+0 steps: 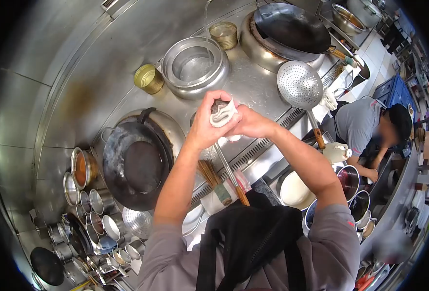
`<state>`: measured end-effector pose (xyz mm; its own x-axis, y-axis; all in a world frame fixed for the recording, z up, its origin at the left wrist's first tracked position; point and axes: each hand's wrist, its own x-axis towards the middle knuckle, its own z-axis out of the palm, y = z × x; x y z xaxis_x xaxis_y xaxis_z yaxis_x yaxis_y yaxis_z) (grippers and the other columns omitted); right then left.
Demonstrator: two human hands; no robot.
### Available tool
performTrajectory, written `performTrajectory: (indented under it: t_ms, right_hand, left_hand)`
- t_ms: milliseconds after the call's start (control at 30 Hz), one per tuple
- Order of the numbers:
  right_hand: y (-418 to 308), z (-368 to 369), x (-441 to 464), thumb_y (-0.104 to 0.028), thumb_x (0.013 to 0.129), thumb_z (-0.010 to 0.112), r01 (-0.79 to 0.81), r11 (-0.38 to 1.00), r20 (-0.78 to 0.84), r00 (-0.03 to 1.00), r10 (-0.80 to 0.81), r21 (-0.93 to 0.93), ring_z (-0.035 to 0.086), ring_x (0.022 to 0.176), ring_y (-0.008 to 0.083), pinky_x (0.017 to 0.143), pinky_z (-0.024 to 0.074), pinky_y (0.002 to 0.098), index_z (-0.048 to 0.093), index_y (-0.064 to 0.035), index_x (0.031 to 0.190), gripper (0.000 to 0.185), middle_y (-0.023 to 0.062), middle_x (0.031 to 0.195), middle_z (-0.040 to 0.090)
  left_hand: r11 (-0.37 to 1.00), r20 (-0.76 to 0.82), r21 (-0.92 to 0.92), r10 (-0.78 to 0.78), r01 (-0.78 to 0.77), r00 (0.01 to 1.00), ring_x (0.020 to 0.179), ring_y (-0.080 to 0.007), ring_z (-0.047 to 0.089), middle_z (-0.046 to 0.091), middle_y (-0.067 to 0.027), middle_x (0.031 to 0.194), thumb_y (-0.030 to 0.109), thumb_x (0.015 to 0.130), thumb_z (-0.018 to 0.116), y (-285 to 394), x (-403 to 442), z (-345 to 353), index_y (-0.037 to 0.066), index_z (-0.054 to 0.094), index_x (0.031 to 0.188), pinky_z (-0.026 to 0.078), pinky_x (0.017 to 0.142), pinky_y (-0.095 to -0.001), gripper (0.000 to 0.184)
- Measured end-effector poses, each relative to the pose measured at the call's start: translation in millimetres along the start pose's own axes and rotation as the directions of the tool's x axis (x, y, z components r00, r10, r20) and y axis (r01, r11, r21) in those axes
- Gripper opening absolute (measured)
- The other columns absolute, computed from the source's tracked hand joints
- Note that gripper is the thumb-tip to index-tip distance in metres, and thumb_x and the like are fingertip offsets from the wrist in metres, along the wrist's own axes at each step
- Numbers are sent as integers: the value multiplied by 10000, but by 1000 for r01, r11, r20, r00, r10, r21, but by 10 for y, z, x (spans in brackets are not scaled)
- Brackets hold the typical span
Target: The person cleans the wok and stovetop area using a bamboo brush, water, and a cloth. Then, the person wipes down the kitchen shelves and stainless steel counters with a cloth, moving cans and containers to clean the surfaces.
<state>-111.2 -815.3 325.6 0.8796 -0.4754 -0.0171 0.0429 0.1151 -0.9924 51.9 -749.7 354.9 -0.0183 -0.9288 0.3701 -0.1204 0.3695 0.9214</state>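
Note:
A folded white cloth (223,114) is held up in front of me over the steel stove top. My left hand (205,121) curls round one side of it, with fingers and thumb wrapped over the top. From the other side my right hand (253,122) grips the same cloth, its fingers partly hidden. Beneath the hands runs a long metal handle with a wooden end (242,195); its head is hidden. A bamboo brush (208,173) lies beside that handle. Beyond the hands stands a round metal water pot (195,68) under a thin spout.
One black wok (139,167) sits at the left, another wok (292,29) at the far right. A perforated skimmer (300,85) rests near the vent strip. Two tins, including a yellowish tin (149,79), flank the pot. A co-worker (370,126) bends over the counter at right.

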Motion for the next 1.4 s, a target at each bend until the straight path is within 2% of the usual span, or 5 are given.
performTrajectory:
  t_ms: [333, 467, 700, 1067, 1400]
  right_hand:
    - [-229, -693, 45, -32, 805, 788, -46, 907, 445, 881, -161, 419, 660, 1156, 235, 936, 570, 353, 445, -6, 1451, 731, 142, 1273, 620]
    - [-170, -699, -25, 10, 816, 768, -252, 889, 323, 938, 127, 382, 684, 1028, 219, 813, 590, 369, 582, -6, 1267, 489, 107, 1149, 667]
    - [318, -605, 282, -105, 801, 724, 161, 974, -407, 888, -214, -161, 695, 836, 283, 779, 565, 378, 642, 45, 1053, 304, 163, 906, 707]
    - [1395, -515, 490, -223, 838, 697, -383, 886, -737, 672, 72, -263, 678, 977, 528, 827, 557, 552, 444, 94, 1332, 639, 358, 1009, 688]
    - [771, -1036, 141, -289, 824, 836, -3, 993, -183, 983, 25, 118, 663, 1172, 343, 988, 535, 454, 404, -42, 1458, 805, 202, 1312, 613]
  left_hand:
    - [962, 169, -196, 224, -190, 960, 1046, -292, 648, 575, -116, 1022, -53, 818, 759, 108, 600, 425, 76, 496, 979, 516, 959, -440, 334]
    - [984, 225, 6, 170, -176, 959, 1020, -272, 653, 606, -144, 1050, -51, 831, 746, 9, 738, 331, 75, 505, 982, 529, 918, -415, 311]
    - [910, 23, 411, 49, -54, 999, 819, -230, 620, 632, -97, 904, 75, 818, 776, -362, 962, 475, 17, 603, 898, 507, 773, -348, 199]
    - [751, -301, 459, -371, 474, 878, 763, -266, 614, 636, -151, 766, 136, 798, 729, -1627, 732, 709, 43, 618, 895, 510, 758, -396, 175]
    - [957, -48, -65, -287, 284, 957, 961, -151, 613, 599, -45, 915, 72, 850, 761, -1305, 789, 369, 54, 558, 882, 512, 849, -321, 207]
